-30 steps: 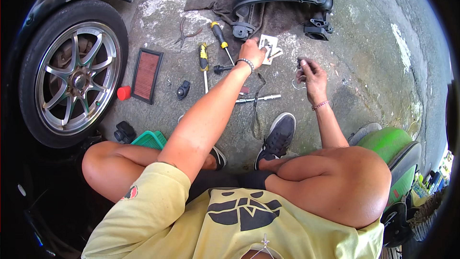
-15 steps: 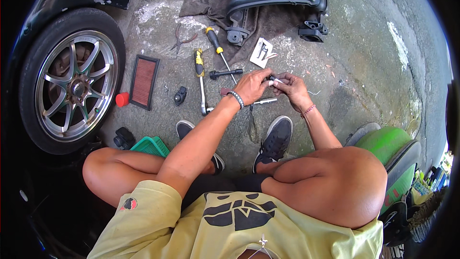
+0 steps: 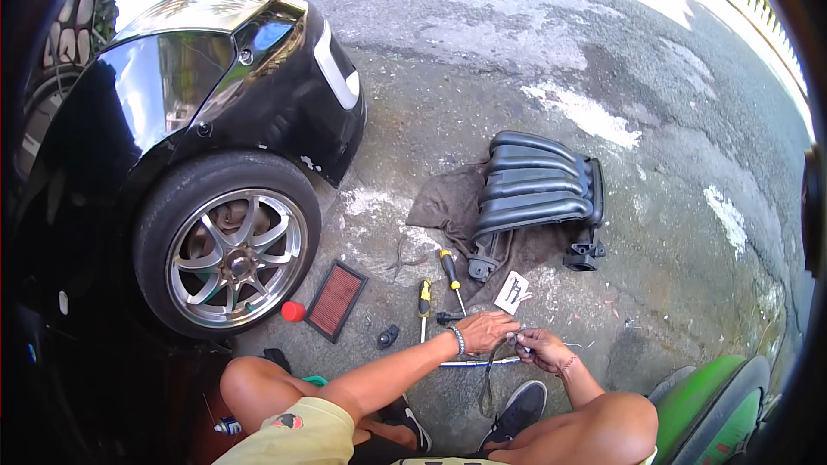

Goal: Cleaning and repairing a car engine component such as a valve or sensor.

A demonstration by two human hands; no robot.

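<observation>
My left hand [image 3: 484,330] reaches over the ground in front of my knees, back upward. Its fingertips meet the fingers of my right hand [image 3: 543,350]. The right fingers are pinched round a small dark piece [image 3: 522,340], too small to name. What the left fingertips hold, if anything, is hidden. Below the hands a dark strap-like strip [image 3: 488,383] runs down toward my shoe; I cannot tell whether it is held. A long silver bar [image 3: 482,363] lies behind it. Nearby lie a yellow-and-black screwdriver [image 3: 450,270], a yellow-handled ratchet [image 3: 425,300] and a white printed card [image 3: 512,292].
A black ribbed intake manifold [image 3: 538,189] rests on a dark cloth [image 3: 439,204]. At left stands a black car with a silver-spoked wheel [image 3: 239,265]. Beside it are a red-brown air filter [image 3: 337,301], a red cap [image 3: 293,311], pliers [image 3: 408,260] and a black part [image 3: 388,336]. Something green and rounded [image 3: 702,405] is at right.
My view has tilted up, bringing in the car's body and the road. My hands stay close together, the left one now flatter over the right fingertips.
</observation>
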